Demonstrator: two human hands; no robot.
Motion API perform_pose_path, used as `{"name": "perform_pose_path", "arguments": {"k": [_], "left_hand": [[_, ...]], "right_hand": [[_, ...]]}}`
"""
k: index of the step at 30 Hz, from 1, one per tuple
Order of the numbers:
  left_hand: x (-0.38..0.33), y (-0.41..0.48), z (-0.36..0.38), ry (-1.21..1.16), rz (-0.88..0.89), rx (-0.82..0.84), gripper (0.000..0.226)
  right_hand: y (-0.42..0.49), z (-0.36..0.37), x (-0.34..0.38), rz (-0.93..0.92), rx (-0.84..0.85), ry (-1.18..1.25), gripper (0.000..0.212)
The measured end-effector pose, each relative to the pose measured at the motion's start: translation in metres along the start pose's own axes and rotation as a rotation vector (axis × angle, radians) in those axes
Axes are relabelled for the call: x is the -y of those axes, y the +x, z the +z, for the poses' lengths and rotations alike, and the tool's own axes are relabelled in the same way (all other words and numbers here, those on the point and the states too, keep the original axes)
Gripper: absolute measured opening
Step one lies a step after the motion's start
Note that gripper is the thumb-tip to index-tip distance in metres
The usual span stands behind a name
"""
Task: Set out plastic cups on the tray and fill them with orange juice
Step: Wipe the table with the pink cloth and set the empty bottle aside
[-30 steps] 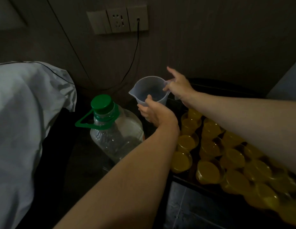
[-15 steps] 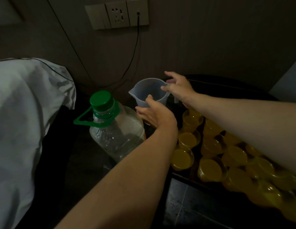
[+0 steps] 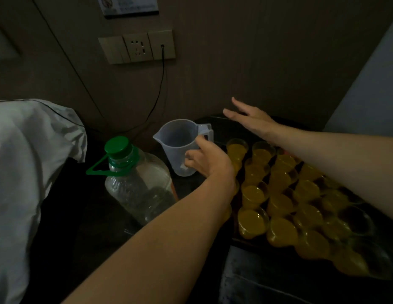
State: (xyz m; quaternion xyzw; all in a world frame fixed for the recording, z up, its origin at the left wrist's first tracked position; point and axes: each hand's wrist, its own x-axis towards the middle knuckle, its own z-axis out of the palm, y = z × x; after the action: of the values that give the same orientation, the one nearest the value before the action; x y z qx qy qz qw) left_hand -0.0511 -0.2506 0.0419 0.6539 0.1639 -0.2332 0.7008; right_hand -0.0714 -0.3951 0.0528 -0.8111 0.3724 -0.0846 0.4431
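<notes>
A translucent measuring jug stands empty on the dark table, its handle to the right. My left hand curls around the jug's right side, thumb near the handle. My right hand hovers flat with fingers spread, above the far end of the dark tray and clear of the jug. Several clear plastic cups filled with orange juice crowd the tray on the right. One cup near the right side looks dark, its contents unclear.
A large clear bottle with a green cap and green carry handle stands left of the jug. A white pillow lies at the far left. A wall socket with a black cable sits above.
My right hand has let go of the jug's handle and lifted away to the right, fingers spread. My left hand stays on the jug. The view has tilted so the socket sits lower in frame.
</notes>
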Motion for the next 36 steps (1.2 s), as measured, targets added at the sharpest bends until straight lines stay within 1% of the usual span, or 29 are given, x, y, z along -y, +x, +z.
{"name": "perform_pose_path", "arguments": {"k": [3,5,6,7,9,10,12,14,16,18,20,22,24,27,30,32,34,36], "left_hand": [[0.0,-0.021,0.009,0.122,0.12,0.078,0.041],[-0.004,-0.033,0.019,0.15,0.225,0.156,0.042],[-0.006,-0.033,0.027,0.193,0.314,0.209,0.043],[-0.007,-0.032,0.035,0.278,0.439,0.289,0.043],[-0.006,-0.021,0.052,0.489,0.707,0.475,0.044],[-0.007,-0.017,0.061,0.574,0.761,0.605,0.045],[-0.006,-0.006,0.081,0.753,0.845,0.844,0.048],[-0.003,0.003,0.107,0.945,0.921,0.981,0.049],[0.0,0.01,0.138,1.055,0.891,1.063,0.049],[0.008,0.021,0.171,1.18,0.768,1.137,0.053],[0.021,0.038,0.199,1.375,0.619,1.179,0.063],[0.037,0.056,0.221,1.625,0.572,1.215,0.073],[0.052,0.069,0.238,1.794,0.535,1.276,0.078],[0.066,0.078,0.254,1.912,0.462,1.304,0.066],[0.077,0.08,0.263,1.985,0.453,1.334,0.063],[0.081,0.086,0.268,2.057,0.493,1.331,0.058],[0.078,0.098,0.27,2.132,0.602,1.303,0.049],[0.069,0.112,0.269,2.208,0.729,1.254,0.045]], "right_hand": [[-0.007,-0.039,-0.014,0.052,-0.013,-0.068,0.085],[-0.012,-0.069,-0.029,0.076,-0.068,-0.078,0.081],[-0.015,-0.083,-0.039,0.096,-0.088,-0.07,0.083],[-0.018,-0.096,-0.049,0.123,-0.104,-0.06,0.092],[-0.02,-0.118,-0.075,0.182,-0.126,-0.083,0.122],[-0.018,-0.126,-0.092,0.193,-0.109,-0.11,0.126],[-0.012,-0.14,-0.124,0.2,-0.05,-0.206,0.111],[-0.004,-0.15,-0.154,0.205,0.043,-0.354,0.092],[0.006,-0.153,-0.18,0.208,0.155,-0.543,0.073],[0.02,-0.155,-0.206,0.182,0.288,-0.679,0.063],[0.03,-0.155,-0.225,0.178,0.4,-0.723,0.055],[0.041,-0.157,-0.238,0.146,0.469,-0.744,0.052],[0.054,-0.159,-0.245,0.139,0.511,-0.749,0.049],[0.073,-0.161,-0.253,0.154,0.567,-0.8,0.046],[0.084,-0.154,-0.259,0.109,0.611,-0.828,0.048],[0.09,-0.148,-0.26,0.082,0.62,-0.835,0.05],[0.1,-0.138,-0.255,0.054,0.605,-0.843,0.051],[0.114,-0.126,-0.248,0.03,0.601,-0.842,0.054]]}}
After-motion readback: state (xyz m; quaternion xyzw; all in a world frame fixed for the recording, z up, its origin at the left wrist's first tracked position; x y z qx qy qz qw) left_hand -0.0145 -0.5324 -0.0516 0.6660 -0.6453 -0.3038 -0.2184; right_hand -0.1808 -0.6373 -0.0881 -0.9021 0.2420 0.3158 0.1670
